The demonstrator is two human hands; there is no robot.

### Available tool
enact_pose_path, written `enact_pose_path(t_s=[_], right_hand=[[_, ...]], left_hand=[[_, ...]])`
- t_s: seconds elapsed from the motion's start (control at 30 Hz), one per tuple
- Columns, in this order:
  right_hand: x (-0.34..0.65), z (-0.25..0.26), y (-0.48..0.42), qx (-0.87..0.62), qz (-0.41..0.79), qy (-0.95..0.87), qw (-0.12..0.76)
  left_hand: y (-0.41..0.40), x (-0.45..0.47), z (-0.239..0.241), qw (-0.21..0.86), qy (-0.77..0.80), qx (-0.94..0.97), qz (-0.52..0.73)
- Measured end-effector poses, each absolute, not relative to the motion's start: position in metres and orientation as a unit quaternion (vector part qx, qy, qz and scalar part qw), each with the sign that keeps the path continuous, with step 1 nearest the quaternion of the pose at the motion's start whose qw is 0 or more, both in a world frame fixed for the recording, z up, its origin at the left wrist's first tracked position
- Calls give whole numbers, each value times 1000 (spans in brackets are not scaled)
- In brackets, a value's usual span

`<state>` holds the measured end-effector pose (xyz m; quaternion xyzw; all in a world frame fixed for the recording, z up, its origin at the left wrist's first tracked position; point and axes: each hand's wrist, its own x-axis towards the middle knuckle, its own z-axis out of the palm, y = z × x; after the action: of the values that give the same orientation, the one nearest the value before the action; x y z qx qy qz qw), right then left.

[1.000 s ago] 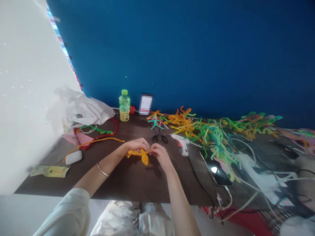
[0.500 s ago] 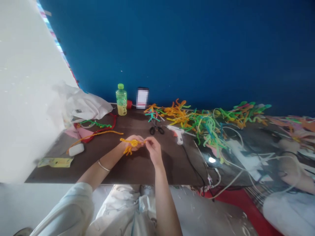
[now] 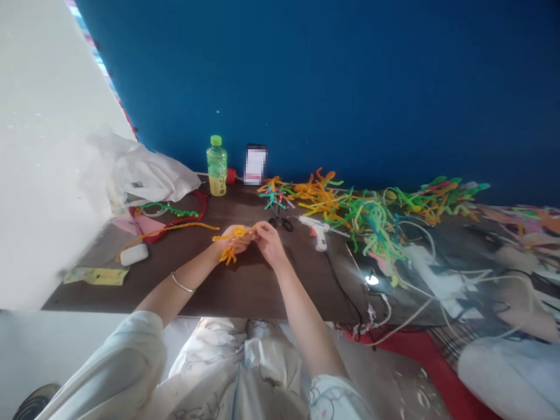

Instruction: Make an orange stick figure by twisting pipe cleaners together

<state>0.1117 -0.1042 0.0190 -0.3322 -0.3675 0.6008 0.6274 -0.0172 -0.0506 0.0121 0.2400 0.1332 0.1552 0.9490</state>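
Over the dark brown table, my left hand and my right hand meet around a twisted yellow-orange pipe-cleaner shape. Both hands are closed on it, fingers pinched, the left holding its coiled body and the right pinching its right end. A thin bracelet sits on my left wrist. Loose ends of the shape hang down below my left hand.
Black scissors and a white glue gun lie just beyond my hands. A heap of coloured pipe cleaners spreads to the right. A green-capped bottle, a white plastic bag, a long orange pipe cleaner and a phone lie around.
The hands have turned the yellow shape, and its dangling part went from below the middle to below my left hand. The view has shifted downward a little.
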Motion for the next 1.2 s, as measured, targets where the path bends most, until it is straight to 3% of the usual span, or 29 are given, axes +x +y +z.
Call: enact_pose_path(t_s=[0.7,1.03,1.2], right_hand=[[115,10,-114,-383,552,-356,649],[123,10,-112,-420,544,-200,699],[130,3,-106,-421,570,-140,692]], left_hand=[[-48,-15,10,958,128,239,91],[-52,-15,20,860,149,389,297],[-56,-18,28,773,172,521,319]])
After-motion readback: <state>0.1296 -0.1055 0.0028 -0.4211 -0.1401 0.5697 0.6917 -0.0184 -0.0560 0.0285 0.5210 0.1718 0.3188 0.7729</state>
